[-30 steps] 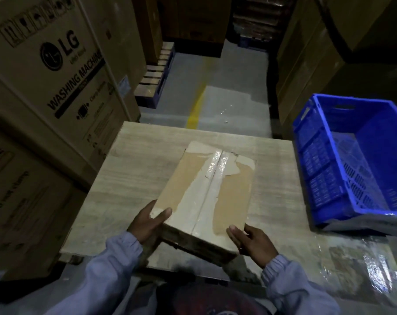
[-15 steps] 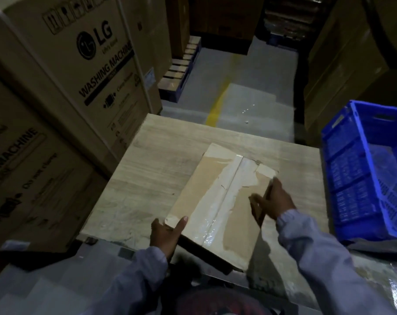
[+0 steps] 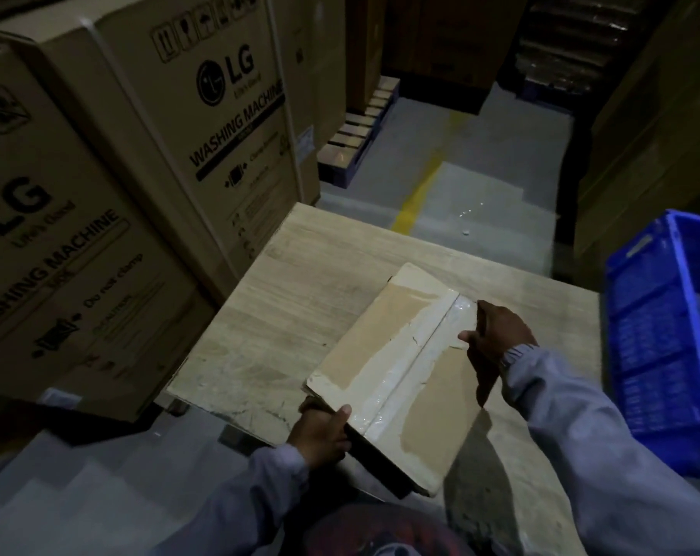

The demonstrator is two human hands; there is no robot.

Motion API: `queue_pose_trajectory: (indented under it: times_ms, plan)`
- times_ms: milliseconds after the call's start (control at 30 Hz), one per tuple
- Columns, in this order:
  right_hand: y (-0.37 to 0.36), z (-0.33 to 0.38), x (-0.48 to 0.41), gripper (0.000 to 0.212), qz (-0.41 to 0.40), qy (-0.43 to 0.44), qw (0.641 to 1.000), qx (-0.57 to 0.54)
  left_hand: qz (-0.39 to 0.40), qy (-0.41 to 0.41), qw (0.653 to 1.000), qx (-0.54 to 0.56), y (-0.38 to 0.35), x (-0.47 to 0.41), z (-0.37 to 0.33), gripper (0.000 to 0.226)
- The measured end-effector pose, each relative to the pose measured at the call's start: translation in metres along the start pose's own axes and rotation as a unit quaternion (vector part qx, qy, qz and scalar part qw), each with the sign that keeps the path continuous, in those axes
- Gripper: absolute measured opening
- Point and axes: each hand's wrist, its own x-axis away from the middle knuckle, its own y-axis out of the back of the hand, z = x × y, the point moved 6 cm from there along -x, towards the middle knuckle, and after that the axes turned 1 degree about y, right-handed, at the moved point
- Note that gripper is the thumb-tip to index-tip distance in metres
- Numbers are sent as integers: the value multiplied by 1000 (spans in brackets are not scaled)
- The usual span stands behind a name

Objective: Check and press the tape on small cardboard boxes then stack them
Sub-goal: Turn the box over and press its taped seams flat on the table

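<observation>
A flat brown cardboard box (image 3: 374,347) lies on the wooden table (image 3: 300,282), its near end jutting over the table's front edge. A glossy strip of pale tape (image 3: 412,363) runs down its middle seam. My left hand (image 3: 320,433) grips the near left corner, thumb on top. My right hand (image 3: 496,339) grips the far right edge of the box, thumb lying on the top face by the tape.
Tall washing machine cartons (image 3: 140,162) stand close along the left of the table. A blue plastic crate (image 3: 669,323) sits at the right. Beyond the table runs a grey aisle with a yellow line (image 3: 418,194), a pallet (image 3: 356,138) and more stacked cartons.
My right hand moved from the near right corner up along the right edge to the far end. The left hand kept its hold on the near left corner.
</observation>
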Motion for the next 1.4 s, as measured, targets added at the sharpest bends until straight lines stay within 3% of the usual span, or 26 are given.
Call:
queue_pose_trajectory:
  times_ms: [133, 233, 367, 433, 533, 700, 867, 1100, 1400]
  plan:
    - [-4, -17, 16, 59, -35, -36, 999, 21, -24, -19, 999, 21, 14, -18, -4, 45]
    - [-11, -39, 35, 60, -47, -91, 995, 5, 16, -59, 996, 71, 12, -23, -19, 27]
    - [-12, -59, 65, 48, -47, -125, 990, -53, 55, -99, 986, 121, 15, -42, -40, 40]
    - [-10, -64, 82, 42, -43, -152, 985, -69, 57, -132, 986, 81, 16, -49, -55, 47]
    - [-13, -71, 105, 38, -36, -201, 976, -76, 37, -187, 982, 1, 14, -48, -82, 36]
    - [-35, -70, 143, 44, -14, -251, 959, -131, 11, -221, 974, -55, 10, -48, -110, 39]
    - [-50, -58, 172, 49, -49, -277, 950, -139, -19, -263, 954, -141, 15, -66, -116, 37]
    - [-51, -52, 181, 45, -85, -297, 937, -162, -26, -291, 930, -224, 19, -72, -113, 40]
    - [-44, -48, 182, 36, -118, -272, 936, -190, 17, -233, 941, -247, 15, -63, -86, 46]
